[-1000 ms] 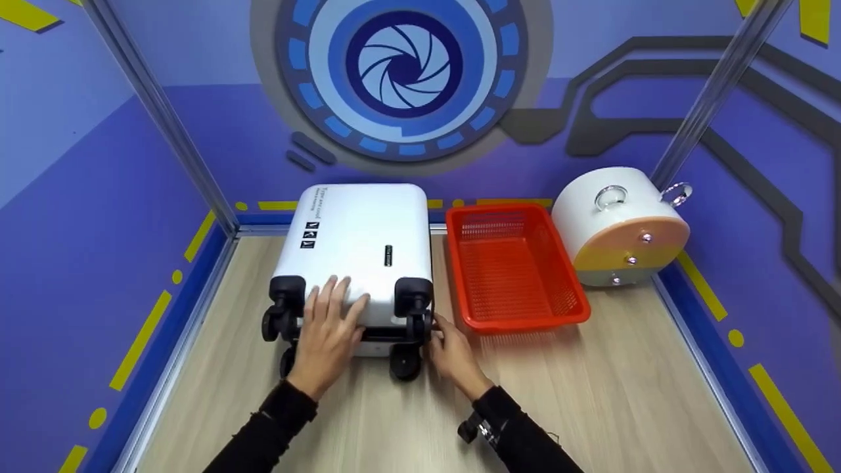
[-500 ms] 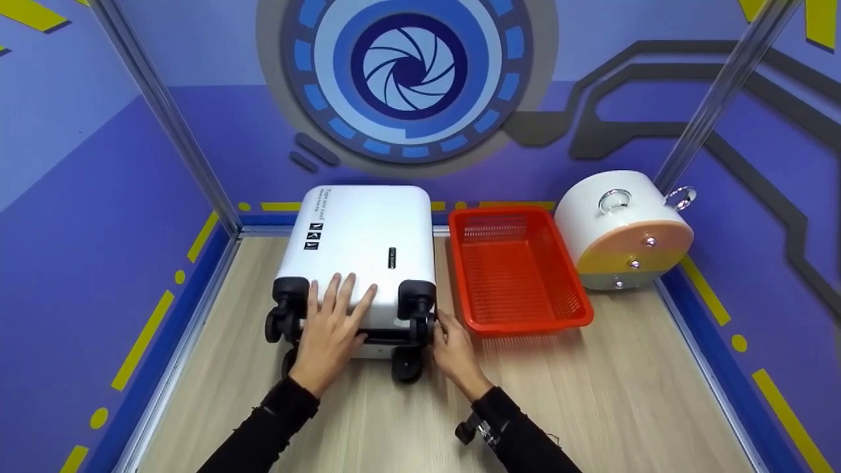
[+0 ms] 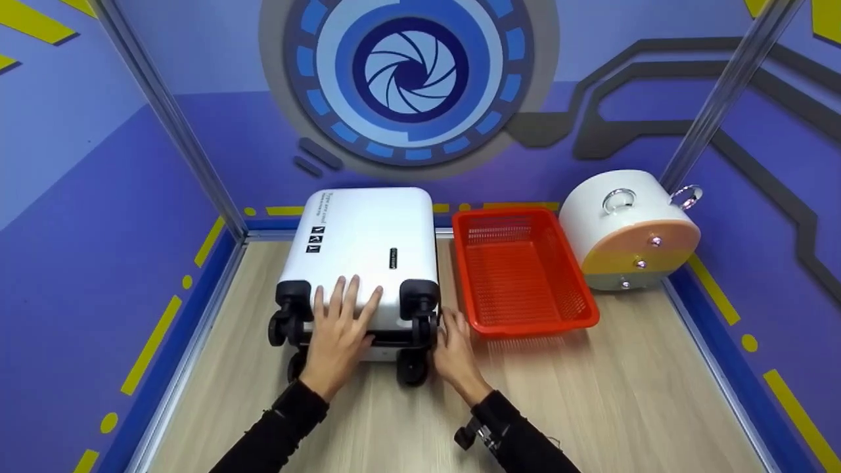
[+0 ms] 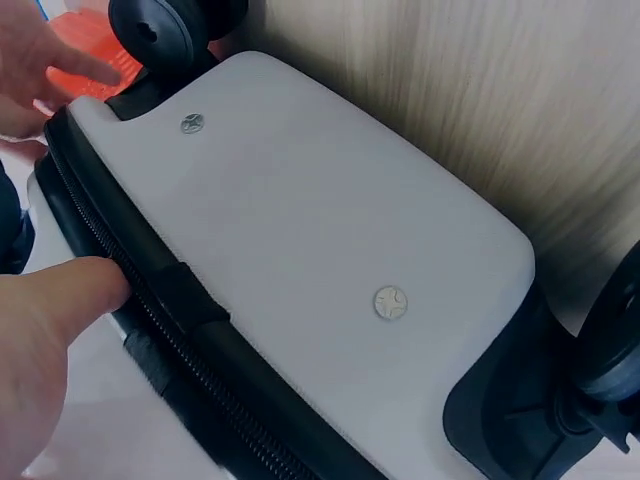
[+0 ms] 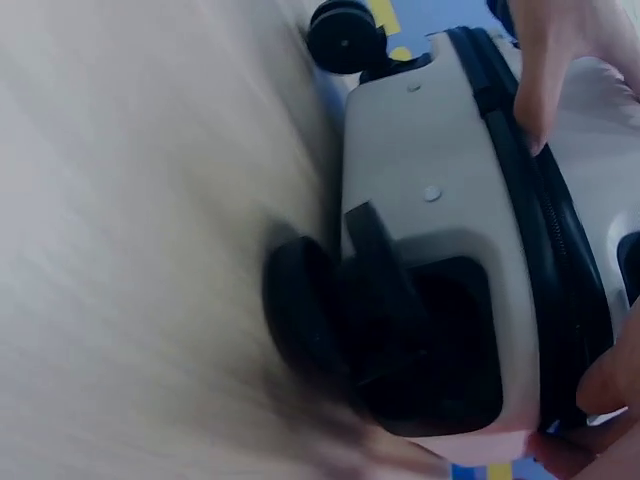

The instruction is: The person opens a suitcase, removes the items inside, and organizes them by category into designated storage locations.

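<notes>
A white hard-shell suitcase [image 3: 368, 223] lies flat, its black wheels [image 3: 412, 366] toward me. My left hand [image 3: 338, 348] rests on the top shell near the wheel end, fingers spread and fairly straight. Its thumb [image 4: 95, 285] presses beside the black zipper [image 4: 215, 375] in the left wrist view. At the near right corner, my right hand [image 3: 454, 355] has its fingers curled against the suitcase's side. In the right wrist view its fingertips [image 5: 603, 388] pinch at the zipper band; any pull there is hidden by the fingers.
A red plastic basket [image 3: 588, 322] stands close to the suitcase's right side. Farther right, a white round-topped box [image 3: 608, 187] with a striped front and small knobs sits against the wall. Purple walls [image 3: 217, 144] enclose the wooden surface [image 3: 591, 401] at the back and sides.
The head view has shifted slightly, so everything sits a little farther right. The left fingers are spread a bit wider than at first; both hands keep nearly the same places on the suitcase.
</notes>
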`<state>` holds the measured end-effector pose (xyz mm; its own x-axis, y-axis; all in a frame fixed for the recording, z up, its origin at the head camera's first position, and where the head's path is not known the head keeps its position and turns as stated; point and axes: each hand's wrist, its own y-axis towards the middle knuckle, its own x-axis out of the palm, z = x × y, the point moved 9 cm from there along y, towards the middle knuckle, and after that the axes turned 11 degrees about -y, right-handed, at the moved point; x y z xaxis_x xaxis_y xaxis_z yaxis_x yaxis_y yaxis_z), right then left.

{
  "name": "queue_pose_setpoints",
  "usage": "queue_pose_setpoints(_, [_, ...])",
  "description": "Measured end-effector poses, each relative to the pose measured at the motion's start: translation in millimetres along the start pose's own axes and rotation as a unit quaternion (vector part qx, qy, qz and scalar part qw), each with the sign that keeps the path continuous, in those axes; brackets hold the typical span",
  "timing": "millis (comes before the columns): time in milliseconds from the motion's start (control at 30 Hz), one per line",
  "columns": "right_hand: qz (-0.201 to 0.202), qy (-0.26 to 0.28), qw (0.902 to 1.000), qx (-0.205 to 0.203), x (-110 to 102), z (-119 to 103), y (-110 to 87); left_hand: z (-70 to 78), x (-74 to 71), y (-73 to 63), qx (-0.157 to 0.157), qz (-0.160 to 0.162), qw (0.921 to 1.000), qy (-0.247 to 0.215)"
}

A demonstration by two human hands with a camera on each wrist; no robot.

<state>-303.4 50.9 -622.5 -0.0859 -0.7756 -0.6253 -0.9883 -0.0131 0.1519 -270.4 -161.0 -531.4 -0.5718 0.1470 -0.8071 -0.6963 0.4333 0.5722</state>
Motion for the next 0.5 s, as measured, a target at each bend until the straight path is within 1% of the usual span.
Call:
queue_pose_setpoints(133, [-0.007,0.047,0.9988,-0.005,-5.8,-3.3,1.1,3.9,4.8,4.8,-0.018,0.016,0.9996,-0.011])
queue_pose_setpoints(200, [-0.014,0.072,0.9973,-0.004,-5.9,-2.6,1.6,6.0,7.4,7.8,-0.026,0.023,0.9993,-0.015])
queue_pose_setpoints(267, [-0.019,0.083,0.9964,-0.006,-3.0,-0.5,1.0,8.4,8.7,9.7,-0.028,0.031,0.999,-0.017])
queue_pose_setpoints(333, [-0.026,0.067,0.9974,-0.008,2.5,2.0,-0.2,10.4,8.0,10.1,-0.029,0.041,0.9985,-0.022])
queue_pose_setpoints(433, [-0.025,0.033,0.9991,-0.009,10.9,6.8,-0.1,11.7,3.4,10.5,-0.031,0.053,0.9974,-0.039])
queue_pose_setpoints(500, [-0.024,0.011,0.9997,0.004,14.8,11.3,0.8,11.5,-0.9,11.7,-0.036,0.056,0.9965,-0.05])
